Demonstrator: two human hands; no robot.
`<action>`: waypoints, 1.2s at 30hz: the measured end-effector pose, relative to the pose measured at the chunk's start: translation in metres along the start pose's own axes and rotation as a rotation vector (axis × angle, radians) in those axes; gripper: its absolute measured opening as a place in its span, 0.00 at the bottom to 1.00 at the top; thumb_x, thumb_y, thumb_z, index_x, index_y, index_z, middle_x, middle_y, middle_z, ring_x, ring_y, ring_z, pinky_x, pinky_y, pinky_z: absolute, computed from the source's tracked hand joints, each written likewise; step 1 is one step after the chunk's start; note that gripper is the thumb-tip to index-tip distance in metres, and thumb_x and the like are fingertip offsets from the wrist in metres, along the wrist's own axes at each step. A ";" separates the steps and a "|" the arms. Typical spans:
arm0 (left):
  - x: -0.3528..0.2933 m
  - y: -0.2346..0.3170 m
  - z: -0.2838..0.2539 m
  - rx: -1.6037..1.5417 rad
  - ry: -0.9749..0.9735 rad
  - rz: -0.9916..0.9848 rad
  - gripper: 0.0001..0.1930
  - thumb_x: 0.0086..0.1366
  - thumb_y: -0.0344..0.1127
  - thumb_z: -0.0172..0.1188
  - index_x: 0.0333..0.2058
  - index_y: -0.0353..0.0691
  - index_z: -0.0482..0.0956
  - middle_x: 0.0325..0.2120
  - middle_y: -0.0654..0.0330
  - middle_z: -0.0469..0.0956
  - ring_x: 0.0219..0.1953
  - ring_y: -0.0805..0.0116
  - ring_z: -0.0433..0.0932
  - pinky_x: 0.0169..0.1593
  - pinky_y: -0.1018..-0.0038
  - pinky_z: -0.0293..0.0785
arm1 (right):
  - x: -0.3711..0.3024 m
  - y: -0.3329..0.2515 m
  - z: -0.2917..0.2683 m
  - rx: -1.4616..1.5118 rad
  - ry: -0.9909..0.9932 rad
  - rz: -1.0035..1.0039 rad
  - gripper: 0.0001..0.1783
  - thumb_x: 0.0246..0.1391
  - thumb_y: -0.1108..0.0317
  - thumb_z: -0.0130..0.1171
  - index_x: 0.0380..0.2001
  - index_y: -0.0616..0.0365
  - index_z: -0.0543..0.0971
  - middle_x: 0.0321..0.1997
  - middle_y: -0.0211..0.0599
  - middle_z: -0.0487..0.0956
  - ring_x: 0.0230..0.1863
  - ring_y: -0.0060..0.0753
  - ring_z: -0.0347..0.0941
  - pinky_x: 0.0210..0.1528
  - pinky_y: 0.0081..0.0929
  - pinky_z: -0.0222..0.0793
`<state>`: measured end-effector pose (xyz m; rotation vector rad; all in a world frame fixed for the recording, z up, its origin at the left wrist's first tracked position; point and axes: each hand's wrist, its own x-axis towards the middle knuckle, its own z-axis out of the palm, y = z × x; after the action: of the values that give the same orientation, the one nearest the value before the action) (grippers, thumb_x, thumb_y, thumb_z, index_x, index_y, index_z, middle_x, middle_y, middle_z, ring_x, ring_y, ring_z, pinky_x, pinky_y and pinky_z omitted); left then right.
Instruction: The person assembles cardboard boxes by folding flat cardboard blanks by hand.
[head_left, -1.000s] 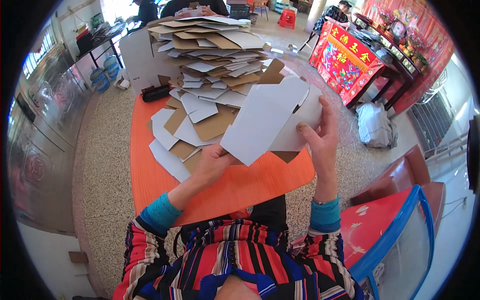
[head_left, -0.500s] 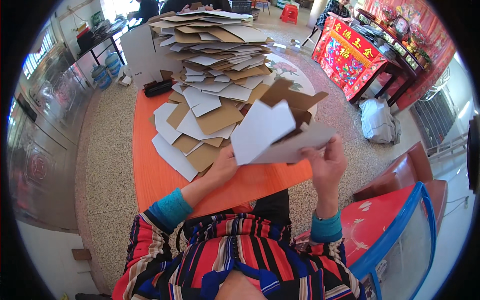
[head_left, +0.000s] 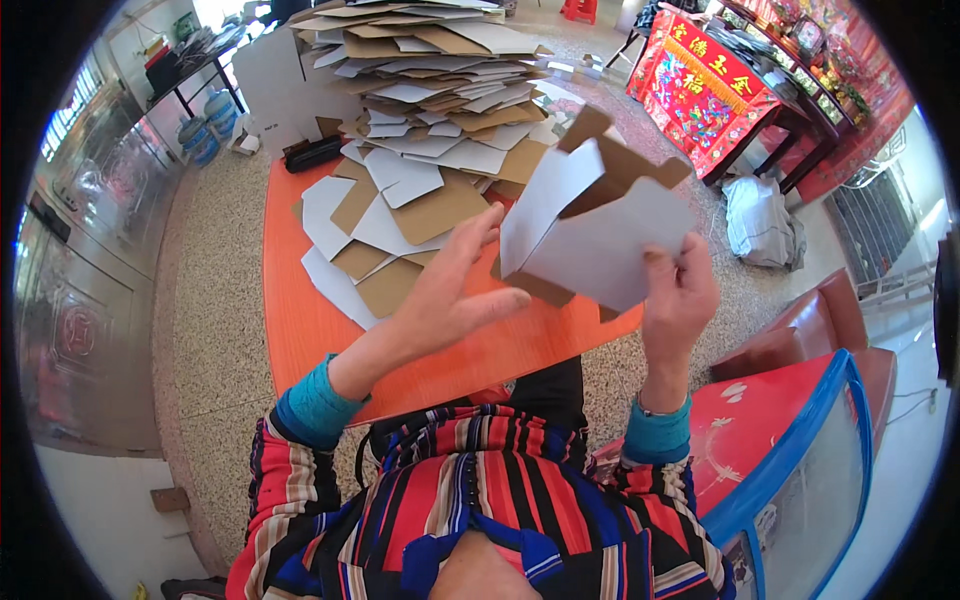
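A white cardboard box, brown inside, is held up over the near right part of the orange table. Its walls stand apart and its upper flaps stick up open. My right hand pinches the near right wall, thumb on the white face. Fingers spread, my left hand hovers just left of the box with nothing in it. Beyond, a tall stack of flattened cardboard boxes leans on the table, with several loose ones sliding out toward my left hand.
A black object lies at the table's far left beside an upright white panel. To the right stand a brown leather seat and a blue-framed pane. A red-draped table and a wrapped bundle are at the far right.
My left hand has let go of the box and opened. The box has turned more upright and moved slightly right in my right hand, its walls spread wider.
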<state>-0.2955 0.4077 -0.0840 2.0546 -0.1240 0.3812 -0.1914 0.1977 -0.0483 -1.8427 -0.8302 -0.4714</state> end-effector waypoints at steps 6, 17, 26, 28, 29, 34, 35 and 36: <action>0.032 -0.027 0.011 -0.279 0.120 0.038 0.49 0.51 0.41 0.69 0.67 0.34 0.50 0.64 0.45 0.55 0.65 0.52 0.57 0.66 0.60 0.55 | -0.011 0.016 0.020 -0.011 -0.199 0.050 0.08 0.47 0.76 0.62 0.30 0.61 0.73 0.27 0.39 0.74 0.28 0.36 0.68 0.33 0.34 0.65; 0.025 -0.029 0.013 -0.578 0.081 -0.014 0.40 0.50 0.31 0.61 0.64 0.41 0.58 0.58 0.56 0.64 0.57 0.66 0.64 0.59 0.72 0.58 | -0.037 0.026 0.027 0.066 -0.193 -0.391 0.12 0.42 0.76 0.64 0.33 0.61 0.76 0.40 0.42 0.79 0.45 0.45 0.74 0.59 0.42 0.63; 0.023 -0.006 0.010 -0.450 0.232 -0.162 0.33 0.56 0.29 0.55 0.62 0.39 0.61 0.58 0.56 0.65 0.59 0.65 0.64 0.62 0.72 0.59 | -0.033 0.030 0.027 0.166 -0.096 -0.326 0.15 0.43 0.75 0.62 0.38 0.59 0.78 0.42 0.42 0.80 0.50 0.45 0.73 0.62 0.44 0.60; 0.021 -0.009 0.007 -0.420 0.246 -0.173 0.32 0.56 0.28 0.55 0.62 0.39 0.62 0.58 0.56 0.65 0.59 0.65 0.64 0.63 0.72 0.59 | -0.030 0.028 0.023 0.174 -0.075 -0.302 0.15 0.43 0.74 0.62 0.38 0.59 0.78 0.42 0.42 0.80 0.50 0.44 0.72 0.62 0.43 0.61; 0.020 -0.015 0.005 -0.435 0.247 -0.166 0.32 0.56 0.29 0.55 0.62 0.39 0.62 0.59 0.56 0.65 0.60 0.64 0.64 0.64 0.72 0.58 | -0.028 0.028 0.020 0.183 -0.077 -0.264 0.15 0.43 0.74 0.62 0.39 0.59 0.78 0.43 0.41 0.80 0.50 0.44 0.72 0.61 0.42 0.61; 0.019 -0.023 0.003 -0.453 0.238 -0.135 0.34 0.55 0.30 0.58 0.62 0.37 0.62 0.60 0.56 0.65 0.61 0.62 0.63 0.66 0.71 0.55 | -0.010 0.016 0.008 0.104 -0.165 -0.203 0.17 0.43 0.73 0.61 0.41 0.58 0.79 0.45 0.38 0.80 0.49 0.41 0.72 0.58 0.37 0.62; 0.020 -0.017 0.003 -0.428 0.229 -0.125 0.34 0.55 0.30 0.59 0.62 0.37 0.62 0.60 0.56 0.65 0.61 0.62 0.63 0.66 0.70 0.55 | -0.002 0.007 0.005 -0.003 -0.248 -0.261 0.18 0.42 0.73 0.61 0.41 0.58 0.79 0.45 0.38 0.80 0.49 0.40 0.72 0.57 0.36 0.63; 0.020 -0.012 0.003 -0.402 0.220 -0.115 0.35 0.54 0.31 0.59 0.62 0.37 0.62 0.60 0.56 0.65 0.61 0.62 0.63 0.66 0.70 0.55 | 0.005 0.000 0.004 -0.110 -0.331 -0.320 0.18 0.42 0.73 0.61 0.41 0.58 0.79 0.46 0.37 0.79 0.48 0.39 0.72 0.56 0.34 0.63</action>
<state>-0.2730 0.4121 -0.0890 1.6044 0.0493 0.4670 -0.1881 0.2026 -0.0465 -1.9248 -1.3600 -0.4224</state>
